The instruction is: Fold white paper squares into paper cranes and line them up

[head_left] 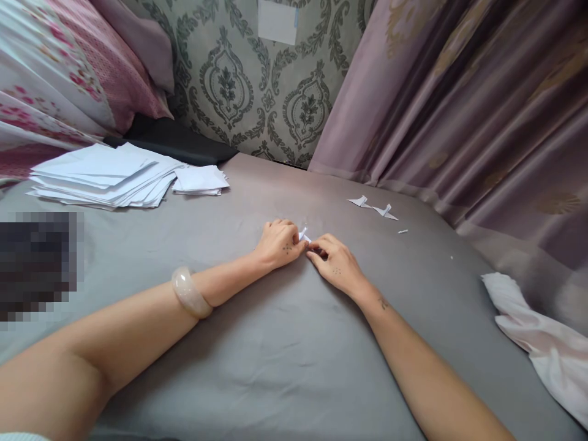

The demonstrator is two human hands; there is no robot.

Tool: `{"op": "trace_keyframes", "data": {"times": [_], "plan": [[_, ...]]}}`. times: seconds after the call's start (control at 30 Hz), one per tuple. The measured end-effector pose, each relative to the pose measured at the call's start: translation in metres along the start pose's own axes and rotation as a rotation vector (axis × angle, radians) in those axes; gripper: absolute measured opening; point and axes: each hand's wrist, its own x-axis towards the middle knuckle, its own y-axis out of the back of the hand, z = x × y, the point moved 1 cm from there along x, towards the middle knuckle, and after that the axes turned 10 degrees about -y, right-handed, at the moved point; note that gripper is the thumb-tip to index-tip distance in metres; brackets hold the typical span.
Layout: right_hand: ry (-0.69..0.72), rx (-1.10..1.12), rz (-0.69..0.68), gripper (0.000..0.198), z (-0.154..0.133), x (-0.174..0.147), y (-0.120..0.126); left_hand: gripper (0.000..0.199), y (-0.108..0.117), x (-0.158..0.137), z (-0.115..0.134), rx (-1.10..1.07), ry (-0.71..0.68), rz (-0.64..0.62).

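A small folded piece of white paper (304,235) sits between my two hands, just above the grey sheet (275,355). My left hand (281,244) pinches it with thumb and curled fingers, covering most of it. My right hand (334,260) meets it from the other side, thumb and fingertips drawn together at the paper's edge. Two folded white paper shapes (384,212) with pointed ends lie farther off to the right. Near them rests a tiny white paper scrap (403,231).
At the far left lies a large stack of white paper sheets (101,174), with a smaller paper pile (201,179) beside it. Mauve curtains (413,92) hang along the right, and a patterned wall (266,92) stands behind. Pale crumpled cloth (537,337) lies at the right edge.
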Motion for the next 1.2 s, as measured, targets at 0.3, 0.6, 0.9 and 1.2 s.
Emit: {"op": "trace_keyframes", "data": {"times": [0.3, 0.6, 0.9, 1.2], "plan": [[-0.120, 0.017, 0.072, 0.019, 0.003, 0.003, -0.003, 0.022, 0.004, -0.003, 0.010, -0.216, 0.075, -0.033], [-0.008, 0.113, -0.112, 0.018, 0.007, 0.009, 0.003, 0.027, 0.009, -0.005, 0.016, -0.331, 0.083, 0.069], [-0.209, 0.192, -0.057, 0.014, -0.001, 0.000, 0.003, 0.012, 0.001, -0.006, 0.010, -0.403, -0.013, -0.050], [-0.213, 0.171, -0.025, 0.006, -0.007, -0.004, 0.006, 0.015, 0.001, -0.007, 0.010, -0.337, -0.022, -0.059]]}}
